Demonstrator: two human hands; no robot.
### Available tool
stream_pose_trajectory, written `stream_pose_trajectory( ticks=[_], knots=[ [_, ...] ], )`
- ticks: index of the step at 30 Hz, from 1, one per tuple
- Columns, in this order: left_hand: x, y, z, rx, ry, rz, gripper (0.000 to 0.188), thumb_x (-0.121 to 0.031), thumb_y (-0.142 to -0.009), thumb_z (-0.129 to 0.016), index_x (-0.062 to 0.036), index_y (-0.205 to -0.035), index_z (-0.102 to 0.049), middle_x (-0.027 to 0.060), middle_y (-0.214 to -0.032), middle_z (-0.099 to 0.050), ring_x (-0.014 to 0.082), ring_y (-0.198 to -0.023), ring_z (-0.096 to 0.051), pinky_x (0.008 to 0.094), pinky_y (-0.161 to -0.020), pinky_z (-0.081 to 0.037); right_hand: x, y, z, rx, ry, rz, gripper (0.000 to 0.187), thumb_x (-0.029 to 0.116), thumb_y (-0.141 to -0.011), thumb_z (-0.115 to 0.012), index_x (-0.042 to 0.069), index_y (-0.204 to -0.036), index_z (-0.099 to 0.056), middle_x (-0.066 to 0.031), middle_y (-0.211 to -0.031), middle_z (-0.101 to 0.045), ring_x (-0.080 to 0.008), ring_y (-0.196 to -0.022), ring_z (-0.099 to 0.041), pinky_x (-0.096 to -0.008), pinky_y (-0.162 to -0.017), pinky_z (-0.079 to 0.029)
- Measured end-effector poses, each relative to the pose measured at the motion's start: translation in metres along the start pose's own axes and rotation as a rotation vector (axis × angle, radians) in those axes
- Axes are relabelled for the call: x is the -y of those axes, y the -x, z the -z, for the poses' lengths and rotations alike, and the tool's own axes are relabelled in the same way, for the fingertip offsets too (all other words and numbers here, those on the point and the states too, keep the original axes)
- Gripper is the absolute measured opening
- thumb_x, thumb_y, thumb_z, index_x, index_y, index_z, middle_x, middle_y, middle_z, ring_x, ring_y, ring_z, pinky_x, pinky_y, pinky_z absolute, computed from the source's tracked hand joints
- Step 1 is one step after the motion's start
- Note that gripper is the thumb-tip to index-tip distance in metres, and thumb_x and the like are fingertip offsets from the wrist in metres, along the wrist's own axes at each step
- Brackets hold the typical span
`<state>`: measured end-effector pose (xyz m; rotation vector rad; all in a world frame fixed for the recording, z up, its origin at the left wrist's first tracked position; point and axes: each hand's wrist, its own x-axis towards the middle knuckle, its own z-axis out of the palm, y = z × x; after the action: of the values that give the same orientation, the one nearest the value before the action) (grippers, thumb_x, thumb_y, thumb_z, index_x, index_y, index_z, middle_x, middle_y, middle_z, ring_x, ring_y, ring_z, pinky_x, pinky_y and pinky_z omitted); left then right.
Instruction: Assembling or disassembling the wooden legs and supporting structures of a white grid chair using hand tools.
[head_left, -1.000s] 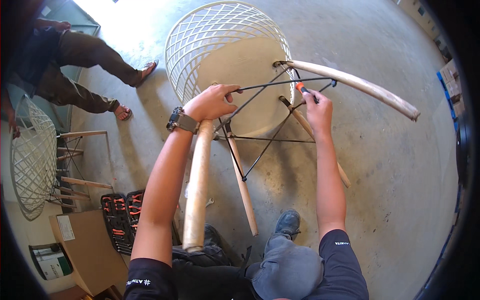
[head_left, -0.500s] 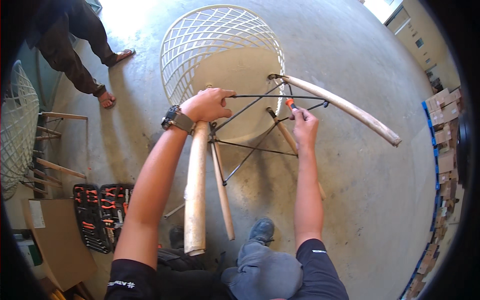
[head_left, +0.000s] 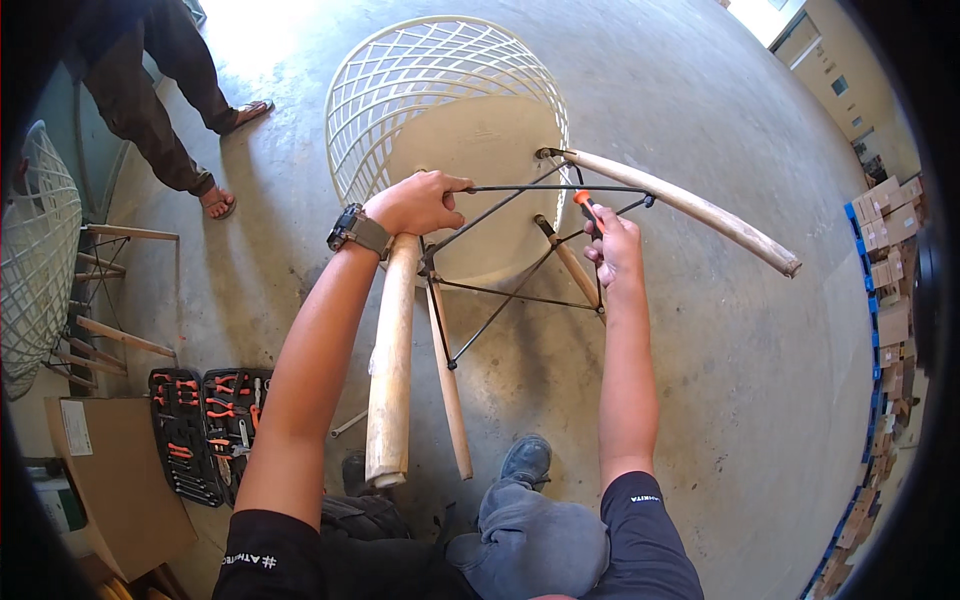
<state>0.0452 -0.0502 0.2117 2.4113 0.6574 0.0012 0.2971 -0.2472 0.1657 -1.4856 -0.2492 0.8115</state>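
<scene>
An upside-down chair with a cream lattice shell (head_left: 475,130) stands before me, its wooden legs joined by thin black metal rods (head_left: 560,188). My left hand (head_left: 415,203) is closed around the upper part of the near-left wooden leg (head_left: 391,370), with the index finger stretched along the end of a rod. In my right hand (head_left: 615,250) is an orange-and-black-handled screwdriver (head_left: 586,203), tilted among the rods by the right-hand leg (head_left: 700,212). I cannot make out the tool's tip.
An open tool case (head_left: 205,430) lies at left beside a cardboard box (head_left: 115,480). A wrench (head_left: 348,425) rests on the floor. More lattice chairs (head_left: 45,260) stand at far left, near another person's legs (head_left: 160,100). Stacked cartons (head_left: 890,270) line the right side.
My right hand has moved slightly down and right, its fingers shifting on the screwdriver, which now tilts more to the left. The near-left leg's free end has risen slightly. My left hand keeps its place.
</scene>
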Motion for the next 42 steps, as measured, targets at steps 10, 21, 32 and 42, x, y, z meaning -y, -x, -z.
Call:
stream_pose_trajectory(
  ticks=[10, 21, 32, 42],
  knots=[
    [0.009, -0.002, 0.003, -0.057, 0.074, -0.112, 0.048, -0.017, -0.079, -0.062, -0.0092, -0.126, -0.070, 0.0151, -0.071, -0.063, 0.0207, -0.062, -0.055, 0.0357, -0.065, -0.049, 0.040, -0.010, -0.026, -0.015, 0.558, 0.121, 0.028, 0.028, -0.096, -0.063, 0.001, -0.089, -0.071, -0.0051, -0.071, -0.061, -0.0099, -0.048, -0.047, -0.0264, -0.039, -0.039],
    [0.015, -0.006, -0.002, -0.046, 0.110, -0.078, 0.052, -0.017, -0.075, -0.068, -0.0117, -0.127, -0.070, 0.0087, -0.073, -0.064, 0.0211, -0.067, -0.059, 0.0355, -0.072, -0.052, 0.039, 0.001, -0.038, -0.384, 1.300, 0.628, 0.054, 0.048, -0.087, -0.074, -0.001, -0.063, -0.069, -0.0236, -0.068, -0.067, -0.0439, -0.070, -0.068, -0.0522, -0.067, -0.053],
    [0.011, -0.015, -0.005, -0.074, 0.090, -0.071, 0.054, -0.018, -0.073, -0.072, -0.0164, -0.127, -0.070, 0.0070, -0.078, -0.067, 0.0232, -0.074, -0.064, 0.0367, -0.076, -0.054, 0.013, -0.011, -0.045, -0.401, 1.247, 0.976, 0.044, 0.041, -0.085, -0.077, -0.001, -0.072, -0.072, -0.0223, -0.070, -0.068, -0.0395, -0.071, -0.069, -0.0489, -0.065, -0.053],
    [0.017, -0.016, -0.010, -0.100, 0.091, -0.035, 0.055, -0.022, -0.073, -0.071, -0.0183, -0.128, -0.070, 0.0075, -0.082, -0.069, 0.0246, -0.080, -0.067, 0.0372, -0.081, -0.055, 0.014, -0.004, -0.050, -0.228, 0.205, 0.500, 0.025, 0.019, -0.092, -0.069, -0.005, -0.097, -0.062, -0.0110, -0.066, -0.065, -0.0114, -0.065, -0.069, -0.0277, -0.056, -0.057]
  ],
)
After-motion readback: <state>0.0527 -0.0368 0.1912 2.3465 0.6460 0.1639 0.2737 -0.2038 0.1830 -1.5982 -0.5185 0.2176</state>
